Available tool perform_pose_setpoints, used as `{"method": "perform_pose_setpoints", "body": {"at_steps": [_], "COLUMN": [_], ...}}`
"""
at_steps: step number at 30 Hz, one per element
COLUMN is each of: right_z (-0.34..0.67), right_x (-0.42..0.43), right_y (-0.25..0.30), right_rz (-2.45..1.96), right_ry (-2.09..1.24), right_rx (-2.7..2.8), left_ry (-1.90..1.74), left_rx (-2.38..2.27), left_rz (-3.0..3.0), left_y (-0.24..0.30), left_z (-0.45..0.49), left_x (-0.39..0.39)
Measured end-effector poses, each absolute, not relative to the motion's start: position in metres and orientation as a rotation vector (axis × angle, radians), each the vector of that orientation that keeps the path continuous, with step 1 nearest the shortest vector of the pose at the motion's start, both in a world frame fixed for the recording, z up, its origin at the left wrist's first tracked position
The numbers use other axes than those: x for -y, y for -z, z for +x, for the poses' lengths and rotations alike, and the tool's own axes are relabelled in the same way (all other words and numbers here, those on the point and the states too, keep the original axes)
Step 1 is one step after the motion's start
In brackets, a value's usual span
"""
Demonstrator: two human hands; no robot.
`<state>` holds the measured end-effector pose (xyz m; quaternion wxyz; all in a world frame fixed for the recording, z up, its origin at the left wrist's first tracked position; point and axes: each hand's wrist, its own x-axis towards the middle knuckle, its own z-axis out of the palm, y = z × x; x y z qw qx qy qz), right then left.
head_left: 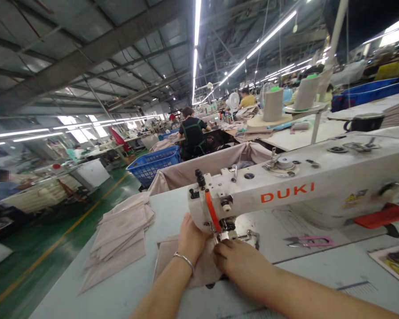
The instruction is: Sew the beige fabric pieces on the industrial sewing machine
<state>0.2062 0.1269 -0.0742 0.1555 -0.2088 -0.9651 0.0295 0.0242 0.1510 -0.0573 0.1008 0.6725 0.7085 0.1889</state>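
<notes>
A white sewing machine [286,190] marked DUKI stands on the pale table [119,292]. A beige fabric piece [168,254] lies under its needle. My left hand [190,239], with a bracelet at the wrist, rests flat on the fabric just left of the presser foot. My right hand [241,261] presses the same fabric from the near side, fingertips at the foot. Whether either hand pinches the cloth is hidden by the machine head.
A stack of beige fabric pieces [119,239] lies on the table to the left. Pink thread snips [310,241] sit right of the needle plate. A fabric-lined bin [206,166], a blue crate [154,164] and thread cones [273,104] stand behind. Other workers sit at far tables.
</notes>
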Motion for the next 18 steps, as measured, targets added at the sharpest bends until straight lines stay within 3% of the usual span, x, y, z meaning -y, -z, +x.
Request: {"method": "perform_pose_setpoints", "body": {"at_steps": [12, 18], "right_z": [0.229, 0.223], "right_x": [-0.129, -0.124], "right_y": [0.096, 0.107], "right_rz": [-0.578, -0.47], "right_ry": [-0.22, -0.059], "right_rx": [2.713, 2.714], "left_ry": [-0.54, -0.553], "left_rx": [-1.752, -1.67], "left_rz": [2.306, 2.343], "left_y": [0.081, 0.076], "left_z": [0.026, 0.023], "left_x": [-0.087, -0.094]}}
